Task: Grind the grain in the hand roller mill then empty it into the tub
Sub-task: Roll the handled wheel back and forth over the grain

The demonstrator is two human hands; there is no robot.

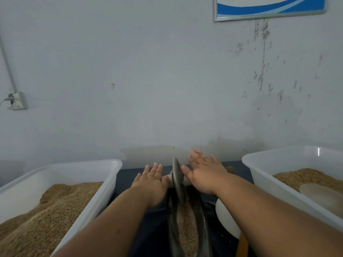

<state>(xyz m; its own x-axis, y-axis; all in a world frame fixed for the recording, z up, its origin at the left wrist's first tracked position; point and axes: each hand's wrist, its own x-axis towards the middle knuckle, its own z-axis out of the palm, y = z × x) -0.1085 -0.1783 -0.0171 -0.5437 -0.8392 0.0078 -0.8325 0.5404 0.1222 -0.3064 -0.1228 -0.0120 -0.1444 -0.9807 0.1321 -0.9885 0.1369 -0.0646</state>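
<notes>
Grain (55,210), tan and coarse, lies heaped in the left tub (96,201), a white plastic rectangular bin with rounded corners that stands on the dark table (126,175). On the far wall above it is a small socket box (16,101).

Just right of that tub the left hand (152,182) reaches forward with a long bare forearm. Its fingers are straight and slightly spread, and the palm lies flat on the pale axle stub (168,179) at the left of the roller wheel (177,179). The wheel is a thin, dull grey metal disc that stands on edge in the trough (201,219), a narrow, dark, boat-shaped channel that runs toward the near edge between the two forearms. More tan grain lies along the trough's bottom.

On the wheel's right side the right hand (204,173) mirrors the left, flat and wide, fingers splayed and pointing to the far wall, palm down over the axle there.

Beneath the right forearm shows a smooth white bowl (226,217). Farther right stands the right tub (278,190), the same white plastic, with a lower layer of grain and a pale round disc (319,191) on it. High on the wall hangs a metal-framed blue and white picture (269,6).
</notes>
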